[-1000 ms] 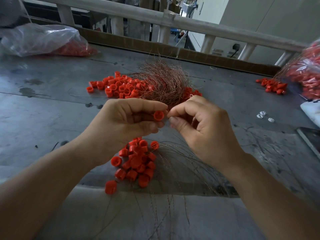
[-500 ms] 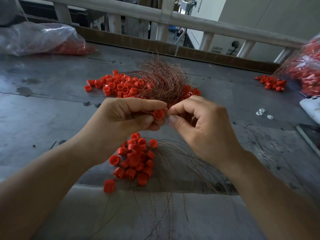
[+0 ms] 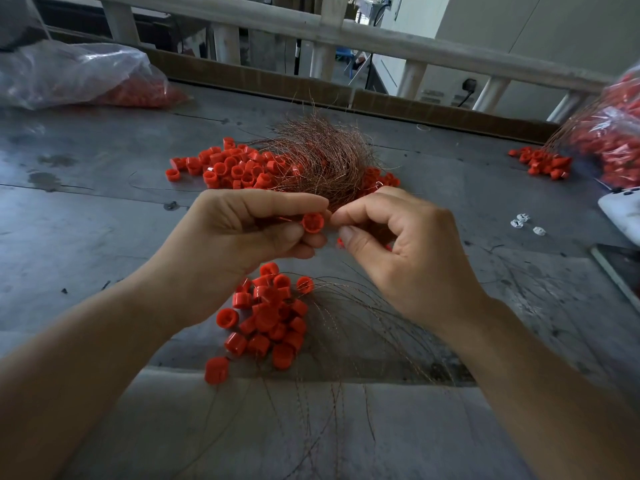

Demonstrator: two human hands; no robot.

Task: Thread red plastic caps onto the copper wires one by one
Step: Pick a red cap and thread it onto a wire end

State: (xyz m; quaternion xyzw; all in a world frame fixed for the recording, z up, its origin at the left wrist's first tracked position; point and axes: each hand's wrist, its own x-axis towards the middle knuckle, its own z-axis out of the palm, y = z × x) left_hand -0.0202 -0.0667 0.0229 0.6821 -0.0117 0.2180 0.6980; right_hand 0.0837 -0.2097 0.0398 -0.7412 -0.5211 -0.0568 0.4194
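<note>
My left hand [image 3: 239,233] pinches a red plastic cap [image 3: 312,222] between thumb and fingers, its open end facing right. My right hand [image 3: 401,251] is right beside it, forefinger and thumb pinched together at the cap's mouth; the thin wire between them is too fine to make out. Below my hands lies a pile of red caps [image 3: 266,317] with copper wires [image 3: 363,323] trailing toward me. Behind my hands sits a tangled bundle of copper wires [image 3: 322,157] with more loose caps [image 3: 232,166] to its left.
A grey table [image 3: 86,209] carries a plastic bag of caps [image 3: 76,76] at the far left and another bag [image 3: 613,140] at the far right, with a small cap heap [image 3: 543,162] beside it. Small white pieces [image 3: 524,223] and a white object [image 3: 623,209] lie at right. A railing [image 3: 346,32] runs behind.
Both hands stay together at the cap; the fingers of my right hand have shifted slightly at the cap's mouth. The piles on the table have not moved.
</note>
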